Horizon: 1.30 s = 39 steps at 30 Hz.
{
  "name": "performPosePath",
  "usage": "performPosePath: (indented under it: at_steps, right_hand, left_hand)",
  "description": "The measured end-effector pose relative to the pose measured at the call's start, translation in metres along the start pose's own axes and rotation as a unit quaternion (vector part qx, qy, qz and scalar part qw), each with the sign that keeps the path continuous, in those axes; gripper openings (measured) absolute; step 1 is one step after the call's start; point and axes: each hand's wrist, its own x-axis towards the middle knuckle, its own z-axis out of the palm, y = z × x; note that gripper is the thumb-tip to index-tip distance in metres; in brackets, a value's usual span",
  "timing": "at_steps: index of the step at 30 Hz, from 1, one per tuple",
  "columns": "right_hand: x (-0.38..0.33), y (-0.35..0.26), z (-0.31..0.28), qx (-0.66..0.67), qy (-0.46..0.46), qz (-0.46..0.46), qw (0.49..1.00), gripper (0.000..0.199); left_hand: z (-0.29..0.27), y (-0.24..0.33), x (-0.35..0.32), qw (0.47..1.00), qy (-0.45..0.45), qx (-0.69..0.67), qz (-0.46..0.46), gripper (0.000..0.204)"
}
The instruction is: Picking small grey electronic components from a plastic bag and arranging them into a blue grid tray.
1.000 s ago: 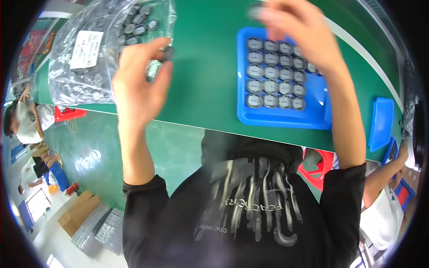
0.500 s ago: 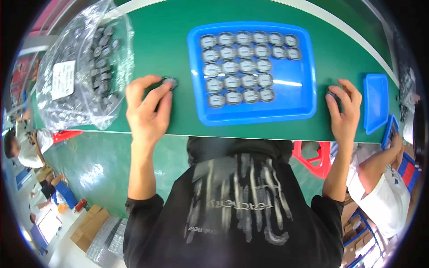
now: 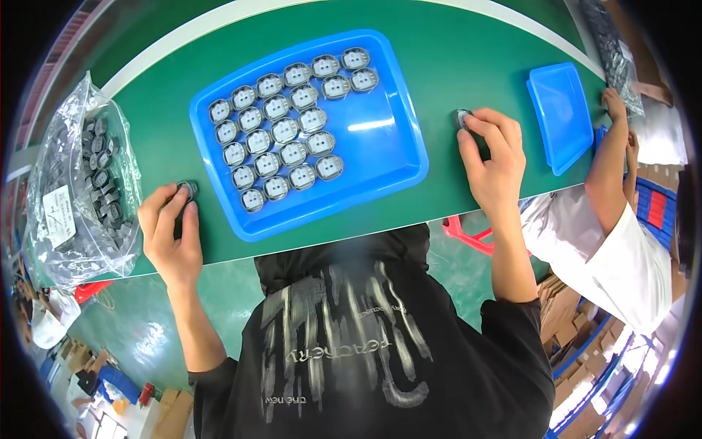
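Note:
My left hand (image 3: pixel 174 238) rests over the green table just left of the large blue tray (image 3: pixel 420 157). Thumb and fingertips pinch a small dark oval part (image 3: pixel 190 189) there. On the tray's other side, my right hand (image 3: pixel 493 157) has its fingers closed on a similar small oval part (image 3: pixel 462 117). Both pinched parts are partly covered by fingers. Inside the tray lie rows of oval parts (image 3: pixel 284 131) with dark rims and pale faces bearing small dots. They fill its left side and run along the far edge. The tray's bare blue bottom shows at the right.
A clear plastic bag (image 3: pixel 62 175) of loose dark parts with a white label stands at the table's left end. Toward the right is a smaller blue tray (image 3: pixel 563 117). Beyond it reaches a co-worker's arm (image 3: pixel 613 154). A red stool (image 3: pixel 468 233) shows below the table edge.
The whole view has turned, so the tray appears slanted and farther left. Both hands keep their grip beside the tray. The part in my right hand shows more plainly now.

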Motion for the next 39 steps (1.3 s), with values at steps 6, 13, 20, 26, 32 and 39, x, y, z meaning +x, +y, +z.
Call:
performPosePath:
  at_steps: [6, 13, 20, 26, 32, 39]
  right_hand:
    - [0.002, -0.004, -0.003, -0.022, -0.006, 0.012, 1.000, 0.016]
    - [0.045, -0.014, -0.019, 0.147, -0.071, -0.145, 0.976, 0.019]
    - [0.071, -0.042, 0.014, 0.138, -0.155, -0.241, 0.948, 0.017]
    - [0.079, -0.046, 0.023, 0.125, -0.170, -0.247, 0.946, 0.019]
    - [0.087, -0.049, 0.011, 0.100, -0.191, -0.241, 0.946, 0.026]
    - [0.135, -0.129, 0.014, 0.241, -0.199, -0.268, 0.911, 0.022]
  left_hand:
    - [0.001, 0.005, 0.006, 0.999, 0.020, 0.019, 0.021, 0.021]
    - [0.016, 0.081, 0.065, 0.979, 0.049, -0.088, 0.176, 0.025]
    - [0.088, 0.127, 0.105, 0.955, 0.011, -0.107, 0.275, 0.010]
    - [0.082, 0.120, 0.113, 0.962, -0.059, -0.084, 0.253, 0.007]
    - [0.024, 0.093, 0.100, 0.980, -0.030, -0.114, 0.158, 0.021]
    - [-0.075, -0.045, 0.054, 0.977, 0.079, 0.106, -0.168, 0.019]
